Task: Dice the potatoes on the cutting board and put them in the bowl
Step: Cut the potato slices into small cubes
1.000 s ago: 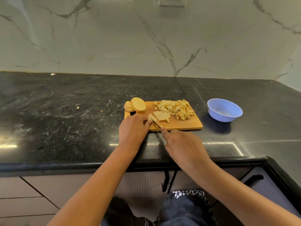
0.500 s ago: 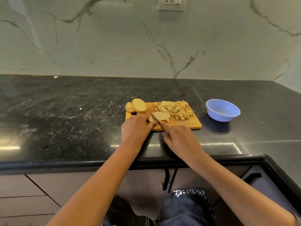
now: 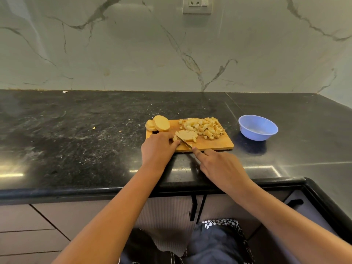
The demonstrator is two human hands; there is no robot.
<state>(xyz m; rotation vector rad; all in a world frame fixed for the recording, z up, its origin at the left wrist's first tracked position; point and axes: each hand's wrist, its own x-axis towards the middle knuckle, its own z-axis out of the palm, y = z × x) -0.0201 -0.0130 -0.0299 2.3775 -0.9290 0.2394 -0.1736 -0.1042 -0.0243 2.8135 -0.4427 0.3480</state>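
I see a marble wall (image 3: 133,54) with a socket (image 3: 197,4), black counter (image 3: 76,140), and what look like drawers (image 3: 28,225) below.

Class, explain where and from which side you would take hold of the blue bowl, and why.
Best take the bowl by its rim, from above at the near edge, thumb inside and fingers outside. It stands upright and open with nothing in it, and its walls slope inward toward the base.
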